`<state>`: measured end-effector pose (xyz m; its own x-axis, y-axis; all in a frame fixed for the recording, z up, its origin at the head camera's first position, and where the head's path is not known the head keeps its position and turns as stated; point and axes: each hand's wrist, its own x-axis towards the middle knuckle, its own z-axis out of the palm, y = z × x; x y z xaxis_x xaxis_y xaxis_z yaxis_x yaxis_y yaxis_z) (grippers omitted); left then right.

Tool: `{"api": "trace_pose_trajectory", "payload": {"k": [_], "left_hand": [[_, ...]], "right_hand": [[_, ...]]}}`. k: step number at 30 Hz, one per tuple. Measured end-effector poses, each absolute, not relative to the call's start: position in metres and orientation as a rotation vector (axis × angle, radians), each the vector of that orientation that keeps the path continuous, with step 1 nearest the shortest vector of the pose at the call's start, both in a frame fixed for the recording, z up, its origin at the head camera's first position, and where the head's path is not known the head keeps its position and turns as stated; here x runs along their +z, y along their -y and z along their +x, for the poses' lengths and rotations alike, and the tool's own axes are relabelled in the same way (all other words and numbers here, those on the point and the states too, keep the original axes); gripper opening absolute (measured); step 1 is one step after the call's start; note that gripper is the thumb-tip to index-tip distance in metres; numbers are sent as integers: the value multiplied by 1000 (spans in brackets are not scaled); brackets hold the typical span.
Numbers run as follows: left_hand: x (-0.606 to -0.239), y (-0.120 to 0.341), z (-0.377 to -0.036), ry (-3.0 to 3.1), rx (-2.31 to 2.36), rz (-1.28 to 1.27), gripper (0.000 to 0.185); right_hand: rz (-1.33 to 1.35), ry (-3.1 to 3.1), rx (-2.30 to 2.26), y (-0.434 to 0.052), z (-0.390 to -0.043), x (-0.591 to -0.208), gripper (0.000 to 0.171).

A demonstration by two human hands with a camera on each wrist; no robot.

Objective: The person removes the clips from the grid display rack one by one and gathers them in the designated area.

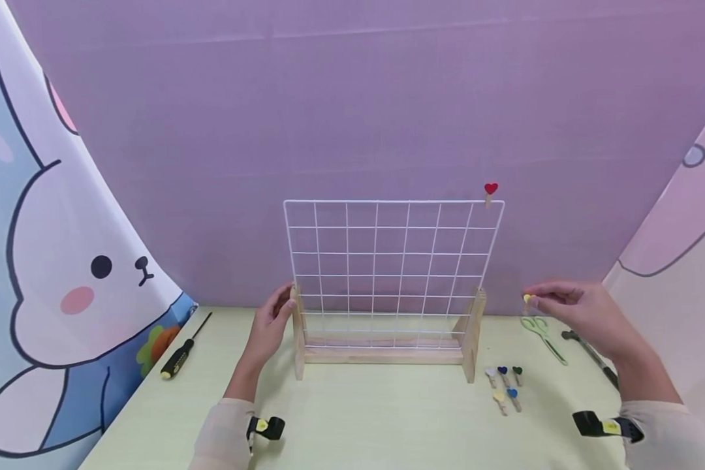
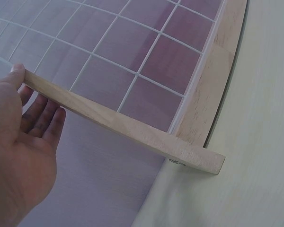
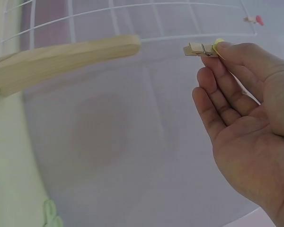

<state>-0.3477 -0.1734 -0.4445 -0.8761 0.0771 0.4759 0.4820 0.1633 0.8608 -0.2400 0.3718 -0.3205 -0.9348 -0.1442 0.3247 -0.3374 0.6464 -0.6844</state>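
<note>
A white wire grid panel [image 1: 377,253] stands upright in a wooden stand [image 1: 382,356] on the table. My left hand [image 1: 268,329] holds the top of the stand's left upright [image 2: 118,125], thumb on one side and fingers behind it. Out to the right of the panel, my right hand [image 1: 590,313] pinches a small wooden clothespin [image 3: 201,49] with a yellow decoration between thumb and index finger. Its bare jaw end points toward the grid in the right wrist view. Another clothespin, with a red heart [image 1: 491,189], is clipped on the panel's top wire near the right corner.
Several decorated clothespins [image 1: 512,393] lie on the table right of the stand. Green scissors [image 1: 543,336] and a hammer [image 1: 593,356] lie beneath and beside the right hand. A screwdriver [image 1: 179,358] lies far left. A purple backdrop [image 1: 358,117] hangs behind.
</note>
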Motion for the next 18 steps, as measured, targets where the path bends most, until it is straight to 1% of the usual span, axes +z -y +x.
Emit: {"api": "trace_pose_trajectory", "payload": {"k": [12,18], "left_hand": [[-442,174,-348,2113,-1760,-553,46],[-445,175,-347,2132,-1761,-551,47]], "right_hand": [[321,2611,1162,-386,-227,-379,24],[352,2582,1234,-391,-221,-401,22]]}}
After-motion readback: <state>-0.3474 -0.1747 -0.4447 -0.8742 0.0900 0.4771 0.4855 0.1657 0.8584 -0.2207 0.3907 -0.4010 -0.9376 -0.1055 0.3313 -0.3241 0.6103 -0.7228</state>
